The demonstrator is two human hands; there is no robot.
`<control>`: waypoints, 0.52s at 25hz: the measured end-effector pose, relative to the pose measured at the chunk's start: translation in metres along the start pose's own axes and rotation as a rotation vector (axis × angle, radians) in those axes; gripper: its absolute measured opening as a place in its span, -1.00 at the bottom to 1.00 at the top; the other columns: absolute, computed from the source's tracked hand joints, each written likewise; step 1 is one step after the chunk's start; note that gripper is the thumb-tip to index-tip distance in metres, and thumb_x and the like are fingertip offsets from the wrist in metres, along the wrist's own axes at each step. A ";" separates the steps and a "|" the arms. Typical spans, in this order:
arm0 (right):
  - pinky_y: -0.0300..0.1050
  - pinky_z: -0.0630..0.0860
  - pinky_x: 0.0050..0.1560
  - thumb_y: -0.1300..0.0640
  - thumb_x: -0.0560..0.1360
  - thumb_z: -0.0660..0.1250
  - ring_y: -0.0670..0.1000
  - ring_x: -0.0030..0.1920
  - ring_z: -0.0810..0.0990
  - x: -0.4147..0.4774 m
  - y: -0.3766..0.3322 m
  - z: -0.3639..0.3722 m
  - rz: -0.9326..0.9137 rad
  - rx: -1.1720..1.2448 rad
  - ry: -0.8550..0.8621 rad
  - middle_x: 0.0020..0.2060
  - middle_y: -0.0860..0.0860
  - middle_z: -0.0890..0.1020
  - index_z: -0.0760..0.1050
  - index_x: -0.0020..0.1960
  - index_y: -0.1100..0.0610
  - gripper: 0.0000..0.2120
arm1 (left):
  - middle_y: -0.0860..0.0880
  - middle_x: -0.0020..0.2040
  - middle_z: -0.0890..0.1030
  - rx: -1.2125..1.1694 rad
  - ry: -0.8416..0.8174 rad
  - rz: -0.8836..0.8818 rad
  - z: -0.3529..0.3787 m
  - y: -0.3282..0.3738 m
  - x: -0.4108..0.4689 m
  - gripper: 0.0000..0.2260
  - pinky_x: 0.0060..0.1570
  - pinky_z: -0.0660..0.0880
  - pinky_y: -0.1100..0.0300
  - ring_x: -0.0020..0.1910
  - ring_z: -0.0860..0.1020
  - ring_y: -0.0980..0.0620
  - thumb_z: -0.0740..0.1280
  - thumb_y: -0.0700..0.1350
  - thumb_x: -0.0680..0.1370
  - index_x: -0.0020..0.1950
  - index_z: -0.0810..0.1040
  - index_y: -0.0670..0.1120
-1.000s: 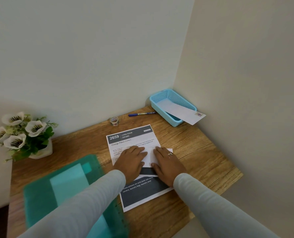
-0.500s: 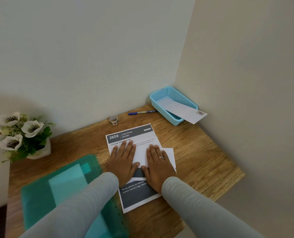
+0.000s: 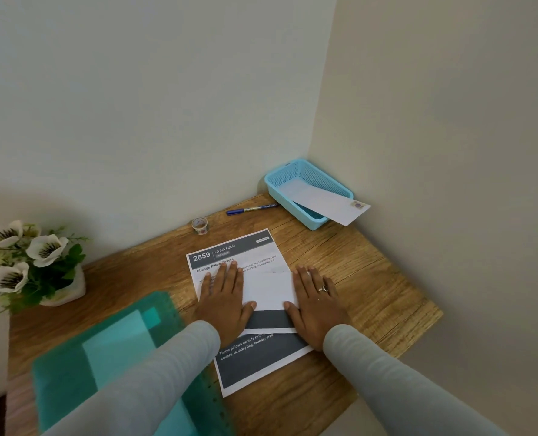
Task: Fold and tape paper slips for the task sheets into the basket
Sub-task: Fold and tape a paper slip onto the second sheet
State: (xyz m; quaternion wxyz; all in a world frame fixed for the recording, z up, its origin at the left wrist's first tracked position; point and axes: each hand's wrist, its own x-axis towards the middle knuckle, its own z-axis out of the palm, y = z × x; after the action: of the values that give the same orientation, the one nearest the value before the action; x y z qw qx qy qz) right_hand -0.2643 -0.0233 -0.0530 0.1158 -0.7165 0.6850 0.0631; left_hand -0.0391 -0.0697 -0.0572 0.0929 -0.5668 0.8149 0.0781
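Nearest us, two pale grey sleeves reach in over a translucent green plastic folder (image 3: 104, 357) lying at the near left of the wood-grain table (image 3: 371, 294). Beside it lies the printed white task sheet (image 3: 263, 360), its long axis running away from us and leaning slightly right, header at the far end. On its dark near band we read "Throw pillows on sofa (with" and "covers, laundry bag, laundry area". Across the sheet's middle lies a plain white folded paper slip (image 3: 269, 291), its long axis running left to right. The left hand (image 3: 226, 297) lies flat on the slip's left end, fingers straight and spread; the right hand (image 3: 316, 306), wearing a ring (image 3: 323, 289), lies flat on the right end in the same way. Beyond the fingertips we read "2659", "LIVING ROOM" and "Change Pillow Covers". To the left stands a white pot of white artificial flowers (image 3: 25, 262). Farther back sit a small clear roll of patterned tape (image 3: 199, 225) and a blue pen (image 3: 250, 210) lying left to right. In the corner a light blue plastic mesh basket (image 3: 308, 174) holds another white folded slip (image 3: 324, 202), its taped end sticking out over the rim.
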 end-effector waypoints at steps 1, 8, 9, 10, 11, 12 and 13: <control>0.18 -0.15 0.64 -0.36 0.44 -0.49 0.12 0.66 -0.21 0.000 0.000 0.000 0.000 0.010 0.005 0.67 0.03 -0.19 -0.29 0.67 0.06 -0.11 | -0.07 0.67 -0.22 0.000 0.008 0.017 -0.003 0.010 0.002 -0.29 0.60 -0.15 -0.19 0.64 -0.23 -0.15 -0.07 0.29 0.66 0.67 -0.20 -0.07; 0.16 -0.21 0.62 -0.38 0.42 -0.54 0.13 0.66 -0.24 0.001 0.000 0.001 0.007 -0.004 -0.012 0.67 0.03 -0.22 -0.30 0.67 0.05 -0.08 | -0.06 0.67 -0.23 0.071 -0.021 0.150 -0.012 0.049 0.015 -0.36 0.59 -0.16 -0.22 0.63 -0.26 -0.17 -0.05 0.25 0.69 0.67 -0.19 0.02; 0.17 -0.20 0.63 -0.38 0.45 -0.51 0.13 0.66 -0.23 0.001 0.000 0.000 0.003 -0.009 -0.020 0.67 0.03 -0.21 -0.30 0.67 0.05 -0.11 | -0.06 0.67 -0.24 0.064 -0.025 0.131 -0.011 0.036 0.012 -0.35 0.59 -0.16 -0.22 0.63 -0.26 -0.17 -0.06 0.28 0.68 0.67 -0.19 0.03; 0.17 -0.19 0.63 -0.38 0.46 -0.50 0.13 0.66 -0.23 0.001 0.000 -0.001 0.000 -0.010 -0.027 0.67 0.03 -0.21 -0.30 0.67 0.06 -0.12 | -0.05 0.67 -0.24 0.062 -0.029 0.106 -0.011 0.021 0.008 -0.34 0.59 -0.14 -0.22 0.63 -0.26 -0.17 -0.08 0.30 0.67 0.67 -0.20 0.04; 0.17 -0.18 0.63 -0.38 0.44 -0.51 0.13 0.66 -0.22 0.001 0.000 -0.003 0.002 -0.004 -0.038 0.67 0.03 -0.21 -0.30 0.67 0.06 -0.10 | -0.05 0.67 -0.25 0.061 -0.038 0.075 -0.011 0.005 0.004 -0.32 0.59 -0.13 -0.21 0.63 -0.26 -0.16 -0.09 0.33 0.66 0.67 -0.21 0.05; 0.18 -0.17 0.63 -0.39 0.43 -0.51 0.13 0.66 -0.22 0.000 -0.001 -0.004 0.006 0.001 -0.055 0.67 0.03 -0.21 -0.29 0.67 0.06 -0.09 | -0.04 0.67 -0.25 0.058 -0.051 0.045 -0.012 -0.010 0.000 -0.31 0.60 -0.13 -0.20 0.64 -0.25 -0.16 -0.10 0.36 0.64 0.66 -0.22 0.06; 0.18 -0.15 0.64 -0.39 0.47 -0.47 0.13 0.66 -0.21 0.000 -0.001 -0.006 0.007 -0.004 -0.069 0.67 0.02 -0.20 -0.29 0.67 0.06 -0.12 | -0.04 0.67 -0.24 0.054 -0.066 0.020 -0.015 -0.021 -0.004 -0.29 0.60 -0.13 -0.18 0.64 -0.24 -0.16 -0.10 0.38 0.63 0.66 -0.23 0.06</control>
State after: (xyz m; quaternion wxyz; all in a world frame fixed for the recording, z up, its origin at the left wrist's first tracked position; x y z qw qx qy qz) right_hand -0.2635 -0.0251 -0.0470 0.1380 -0.7116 0.6830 0.0895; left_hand -0.0188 -0.0773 -0.0425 0.1343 -0.5528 0.8189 0.0754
